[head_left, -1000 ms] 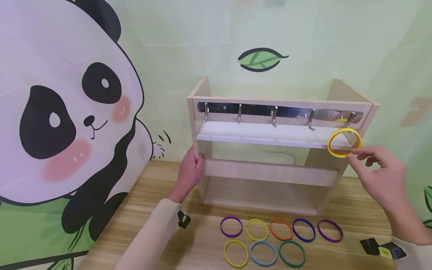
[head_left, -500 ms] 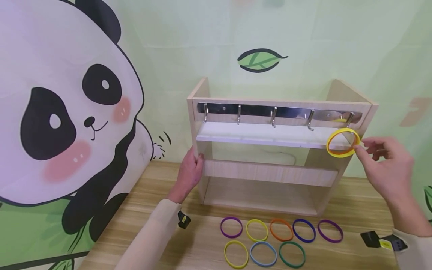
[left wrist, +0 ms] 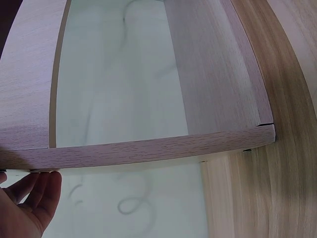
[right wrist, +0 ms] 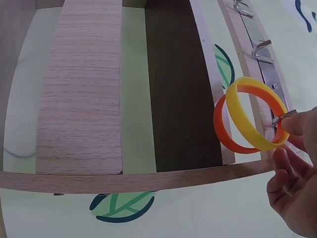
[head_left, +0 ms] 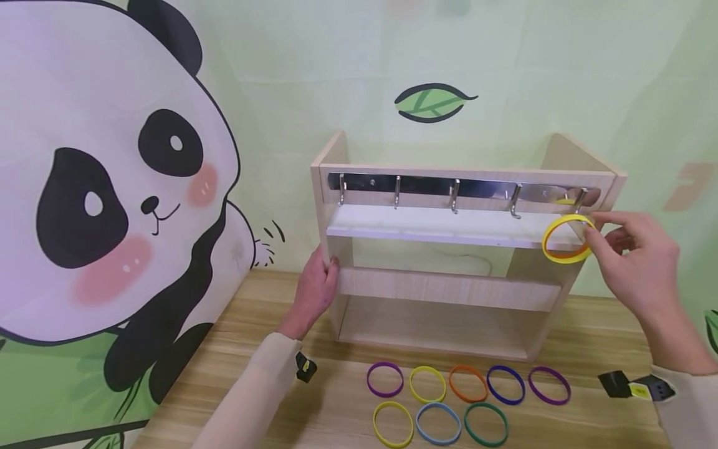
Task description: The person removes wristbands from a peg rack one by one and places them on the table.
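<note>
At the right end of a wooden shelf rack (head_left: 449, 290), my right hand (head_left: 642, 265) pinches a yellow wristband (right wrist: 238, 116) between thumb and fingertips. An orange wristband (right wrist: 220, 125) overlaps it, showing inside the yellow ring. Both rings surround the tip of the rightmost metal hook (right wrist: 285, 117) in the right wrist view, with my fingertips right at that hook. My left hand (head_left: 315, 285) grips the rack's left side panel (left wrist: 143, 151); its thumb is in front, and in the left wrist view its curled fingers lie along the panel's outer side.
A metal strip (head_left: 426, 187) with several hooks runs along the rack's top front. On the wooden table (head_left: 611, 337), before the rack, several coloured wristbands lie in two rows, including a green one (head_left: 467, 424) and a purple one (head_left: 531, 380). A panda-printed backdrop (head_left: 280, 137) stands behind.
My right hand has shifted its fingers up the yellow wristband's right side, closer to the hook, while the bands moved slightly left. My left hand keeps its place on the rack.
</note>
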`<state>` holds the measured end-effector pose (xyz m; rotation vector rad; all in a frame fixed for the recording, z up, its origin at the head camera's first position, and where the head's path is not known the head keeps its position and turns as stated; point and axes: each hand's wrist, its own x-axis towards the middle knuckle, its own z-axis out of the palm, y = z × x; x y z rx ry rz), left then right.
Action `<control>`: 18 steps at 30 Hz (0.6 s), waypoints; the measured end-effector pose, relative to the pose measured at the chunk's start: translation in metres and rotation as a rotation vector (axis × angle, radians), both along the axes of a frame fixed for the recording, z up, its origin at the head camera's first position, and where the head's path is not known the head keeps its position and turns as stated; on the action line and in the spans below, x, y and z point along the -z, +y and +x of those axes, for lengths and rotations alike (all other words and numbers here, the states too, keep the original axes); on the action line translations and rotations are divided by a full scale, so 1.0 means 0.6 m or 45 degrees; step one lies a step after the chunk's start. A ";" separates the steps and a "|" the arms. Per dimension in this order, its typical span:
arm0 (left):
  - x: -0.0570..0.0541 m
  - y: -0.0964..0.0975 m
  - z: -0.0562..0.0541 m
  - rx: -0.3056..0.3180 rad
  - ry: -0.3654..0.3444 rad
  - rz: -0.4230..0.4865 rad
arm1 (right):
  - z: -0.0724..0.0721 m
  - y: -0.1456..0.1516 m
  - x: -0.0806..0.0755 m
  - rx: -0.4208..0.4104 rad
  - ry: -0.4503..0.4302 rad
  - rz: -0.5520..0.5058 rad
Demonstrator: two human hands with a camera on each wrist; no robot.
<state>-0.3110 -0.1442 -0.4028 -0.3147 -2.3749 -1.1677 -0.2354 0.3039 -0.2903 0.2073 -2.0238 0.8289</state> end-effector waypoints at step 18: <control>0.002 0.001 0.000 -0.015 -0.002 -0.007 | -0.001 -0.007 -0.016 0.028 -0.114 -0.042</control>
